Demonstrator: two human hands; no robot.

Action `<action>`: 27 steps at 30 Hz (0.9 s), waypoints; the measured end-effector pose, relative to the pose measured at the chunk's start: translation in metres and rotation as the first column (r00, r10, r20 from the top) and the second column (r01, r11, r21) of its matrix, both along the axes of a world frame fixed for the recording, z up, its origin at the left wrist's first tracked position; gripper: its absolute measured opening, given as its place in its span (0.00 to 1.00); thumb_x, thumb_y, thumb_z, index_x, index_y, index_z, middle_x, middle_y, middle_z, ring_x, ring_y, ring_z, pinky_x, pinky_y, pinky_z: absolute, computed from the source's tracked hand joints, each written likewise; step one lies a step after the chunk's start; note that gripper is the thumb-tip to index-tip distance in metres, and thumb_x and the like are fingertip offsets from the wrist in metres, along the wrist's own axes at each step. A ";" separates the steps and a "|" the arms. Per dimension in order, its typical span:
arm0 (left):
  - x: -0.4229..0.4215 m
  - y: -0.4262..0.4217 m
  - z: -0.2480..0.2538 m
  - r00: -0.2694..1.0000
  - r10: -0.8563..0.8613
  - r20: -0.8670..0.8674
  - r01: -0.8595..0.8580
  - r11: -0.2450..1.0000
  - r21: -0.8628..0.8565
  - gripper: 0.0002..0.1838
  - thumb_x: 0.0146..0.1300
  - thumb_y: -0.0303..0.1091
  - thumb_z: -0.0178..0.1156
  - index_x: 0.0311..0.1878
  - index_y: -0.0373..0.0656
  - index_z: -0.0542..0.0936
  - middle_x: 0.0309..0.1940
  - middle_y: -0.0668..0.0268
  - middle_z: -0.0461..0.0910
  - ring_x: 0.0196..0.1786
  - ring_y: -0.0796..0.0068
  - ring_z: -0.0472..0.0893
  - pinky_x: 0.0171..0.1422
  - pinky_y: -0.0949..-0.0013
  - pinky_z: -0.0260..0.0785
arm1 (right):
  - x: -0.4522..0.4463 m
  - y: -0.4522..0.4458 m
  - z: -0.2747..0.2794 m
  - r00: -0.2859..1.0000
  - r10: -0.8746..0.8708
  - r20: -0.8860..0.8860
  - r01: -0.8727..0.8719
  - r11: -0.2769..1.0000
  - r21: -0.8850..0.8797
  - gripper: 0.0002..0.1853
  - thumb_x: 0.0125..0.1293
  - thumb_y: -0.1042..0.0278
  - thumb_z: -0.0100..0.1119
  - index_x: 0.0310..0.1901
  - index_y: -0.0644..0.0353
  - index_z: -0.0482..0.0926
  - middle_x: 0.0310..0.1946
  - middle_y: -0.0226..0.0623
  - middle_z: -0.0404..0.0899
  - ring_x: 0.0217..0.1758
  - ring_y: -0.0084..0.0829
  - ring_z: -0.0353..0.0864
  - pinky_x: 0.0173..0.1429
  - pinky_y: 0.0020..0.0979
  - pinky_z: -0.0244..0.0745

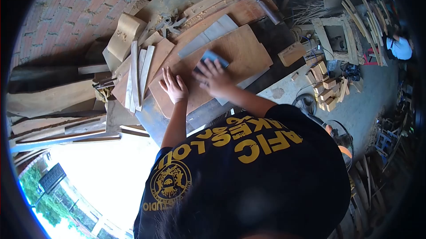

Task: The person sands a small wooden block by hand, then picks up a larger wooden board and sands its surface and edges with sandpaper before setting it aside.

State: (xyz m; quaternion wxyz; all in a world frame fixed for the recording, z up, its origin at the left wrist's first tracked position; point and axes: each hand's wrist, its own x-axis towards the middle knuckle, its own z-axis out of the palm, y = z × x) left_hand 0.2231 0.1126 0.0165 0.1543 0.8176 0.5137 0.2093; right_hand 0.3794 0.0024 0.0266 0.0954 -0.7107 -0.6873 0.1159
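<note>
A wide, flat brown board [244,55] lies at an angle on the workbench. My left hand [174,89] rests on the board's left part, palm down with its fingers spread, holding nothing. On the middle of the board, my right hand [212,77] is pressed over a dark blue-grey block [214,58]; the hand is slightly blurred. The block shows past the fingertips, and its underside is hidden. A grey flat sheet [208,35] lies along the board's far edge.
Thin wood strips [144,77] lie left of the board, near a curled brown sheet [126,37] and a metal star-shaped part [170,23]. A wood block [292,54] sits at the right edge. Cut blocks [326,90] are piled on the floor; a person [399,47] is far right.
</note>
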 end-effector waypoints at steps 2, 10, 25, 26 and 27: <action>0.001 0.002 -0.005 0.851 0.110 0.513 -0.039 0.988 -0.148 0.27 0.68 0.36 0.45 0.68 0.37 0.55 0.68 0.52 0.55 0.67 0.56 0.63 0.71 0.60 0.51 | -0.043 -0.015 0.014 0.973 0.210 -0.093 -0.219 0.970 -0.107 0.26 0.70 0.44 0.30 0.69 0.33 0.54 0.73 0.33 0.42 0.76 0.43 0.32 0.74 0.49 0.20; -0.007 0.006 -0.011 0.637 0.226 0.737 -0.072 0.969 -0.235 0.28 0.67 0.31 0.46 0.68 0.36 0.52 0.66 0.50 0.58 0.66 0.56 0.65 0.69 0.62 0.55 | 0.122 0.038 -0.006 0.927 -0.358 0.115 0.361 0.933 0.000 0.26 0.70 0.47 0.34 0.69 0.32 0.53 0.73 0.31 0.43 0.76 0.41 0.37 0.75 0.46 0.25; -0.079 0.002 0.005 0.990 0.118 0.079 -0.127 0.984 0.124 0.20 0.59 0.41 0.56 0.52 0.45 0.73 0.61 0.57 0.66 0.63 0.55 0.66 0.65 0.59 0.59 | 0.070 -0.068 0.001 0.978 -0.171 0.124 0.181 0.981 -0.074 0.29 0.68 0.52 0.43 0.70 0.33 0.51 0.73 0.31 0.42 0.75 0.45 0.39 0.74 0.47 0.33; -0.089 -0.005 0.004 0.953 0.300 0.046 -0.303 0.946 0.118 0.22 0.58 0.46 0.57 0.53 0.46 0.73 0.61 0.57 0.65 0.63 0.56 0.66 0.66 0.59 0.58 | 0.087 -0.078 0.000 0.960 -0.237 0.152 0.256 0.959 -0.119 0.29 0.68 0.53 0.41 0.70 0.34 0.49 0.73 0.33 0.41 0.75 0.46 0.38 0.74 0.48 0.32; -0.098 -0.010 0.003 0.884 0.467 0.011 -0.465 0.878 0.116 0.25 0.57 0.50 0.59 0.54 0.46 0.73 0.62 0.58 0.64 0.64 0.56 0.66 0.66 0.59 0.57 | 0.101 -0.088 -0.003 0.939 -0.304 0.159 0.327 0.933 -0.149 0.30 0.69 0.52 0.40 0.71 0.34 0.48 0.74 0.32 0.41 0.75 0.46 0.38 0.74 0.48 0.32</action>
